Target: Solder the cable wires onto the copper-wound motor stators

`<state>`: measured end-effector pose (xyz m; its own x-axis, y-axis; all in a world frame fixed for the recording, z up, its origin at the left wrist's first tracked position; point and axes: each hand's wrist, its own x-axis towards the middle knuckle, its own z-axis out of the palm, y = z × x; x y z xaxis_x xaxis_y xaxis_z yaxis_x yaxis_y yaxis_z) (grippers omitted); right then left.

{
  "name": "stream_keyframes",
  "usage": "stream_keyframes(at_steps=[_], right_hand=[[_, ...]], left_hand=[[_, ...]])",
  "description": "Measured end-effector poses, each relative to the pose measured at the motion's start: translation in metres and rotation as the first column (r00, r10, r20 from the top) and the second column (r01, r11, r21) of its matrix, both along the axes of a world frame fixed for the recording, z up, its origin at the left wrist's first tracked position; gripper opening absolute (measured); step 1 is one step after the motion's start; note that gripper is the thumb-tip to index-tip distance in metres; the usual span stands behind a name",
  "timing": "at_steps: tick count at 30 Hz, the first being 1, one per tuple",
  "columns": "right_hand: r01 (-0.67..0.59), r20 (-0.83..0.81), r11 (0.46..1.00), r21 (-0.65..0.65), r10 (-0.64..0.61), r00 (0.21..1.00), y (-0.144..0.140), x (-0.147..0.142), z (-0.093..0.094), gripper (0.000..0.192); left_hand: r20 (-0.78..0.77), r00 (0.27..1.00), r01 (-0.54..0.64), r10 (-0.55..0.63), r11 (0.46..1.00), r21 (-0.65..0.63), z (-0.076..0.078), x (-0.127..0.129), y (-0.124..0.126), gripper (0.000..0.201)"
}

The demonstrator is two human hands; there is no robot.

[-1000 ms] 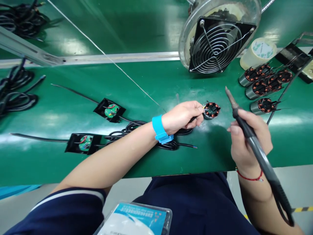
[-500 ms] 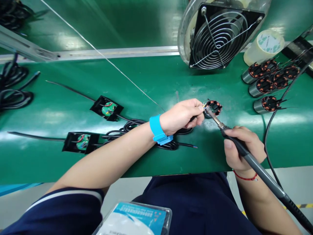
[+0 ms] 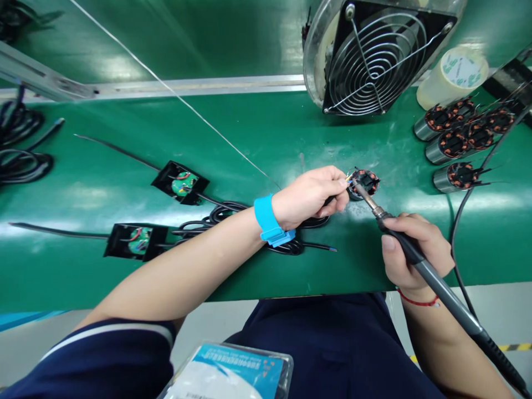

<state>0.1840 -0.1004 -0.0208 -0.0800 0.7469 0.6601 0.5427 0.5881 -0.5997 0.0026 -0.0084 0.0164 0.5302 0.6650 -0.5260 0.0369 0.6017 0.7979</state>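
Note:
Between its fingertips my left hand (image 3: 322, 193) pinches thin coloured wires (image 3: 348, 179), at the left rim of a motor stator (image 3: 366, 182) with copper windings. My right hand (image 3: 415, 249) is wrapped round the dark handle of a soldering iron (image 3: 399, 239). The iron's metal tip reaches the stator's left edge, right beside the pinched wires. Whether it touches them is too small to tell. A black cable lies partly hidden under my left hand. Its coils (image 3: 233, 213) spread on the green bench near my wrist.
Two black boxes with green circuit boards (image 3: 183, 184) lie at the left. A fan with a wire guard (image 3: 376, 61) stands at the back. Several more stators (image 3: 455, 176) and a tape roll (image 3: 455, 77) are at the right. A solder-like thin strand (image 3: 174, 91) crosses diagonally overhead.
Both hands keep their grips, with the iron's tip still at the stator's left edge. The view has shifted very slightly; little else differs.

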Motion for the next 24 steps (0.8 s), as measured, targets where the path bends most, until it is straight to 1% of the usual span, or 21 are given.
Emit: stream_keyframes(at_steps=[5,11,14,16,18,20,22,24], right_hand=[[0.019,-0.012,0.999,0.045,-0.019,1.0,0.001,0.0,0.0,0.027],[0.008,-0.008,0.999,0.048,-0.008,1.0,0.001,0.001,-0.001,0.027],[0.046,-0.001,0.997,0.059,-0.046,0.999,0.002,0.002,-0.001,0.032],[0.081,0.016,0.996,0.041,-0.081,0.997,0.003,0.002,0.0,0.038],[0.133,0.02,0.991,-0.019,-0.133,0.991,0.005,0.002,0.001,0.046],[0.159,-0.002,0.98,-0.12,-0.161,0.987,0.01,0.004,0.004,0.052],[0.135,-0.006,0.965,-0.225,-0.14,0.99,0.018,0.007,0.011,0.053],[0.088,0.066,0.95,-0.301,-0.072,0.995,0.028,0.011,0.019,0.045]], left_hand=[[-0.006,1.0,-0.006,0.006,1.0,-0.006,0.0,0.0,0.0,0.022],[0.009,1.0,0.002,-0.002,1.0,-0.002,-0.001,0.0,0.001,0.023],[-0.003,1.0,-0.008,0.008,1.0,-0.009,-0.001,0.0,0.001,0.022],[-0.005,1.0,-0.011,0.011,1.0,-0.01,-0.001,0.0,0.001,0.023],[-0.002,1.0,-0.012,0.012,1.0,-0.009,-0.001,0.0,0.001,0.023],[0.003,1.0,-0.015,0.015,1.0,-0.01,-0.002,0.0,0.001,0.023],[0.011,1.0,-0.019,0.019,1.0,-0.014,-0.004,0.0,0.001,0.022],[0.025,0.999,-0.019,0.019,1.0,-0.015,-0.005,0.0,0.001,0.021]])
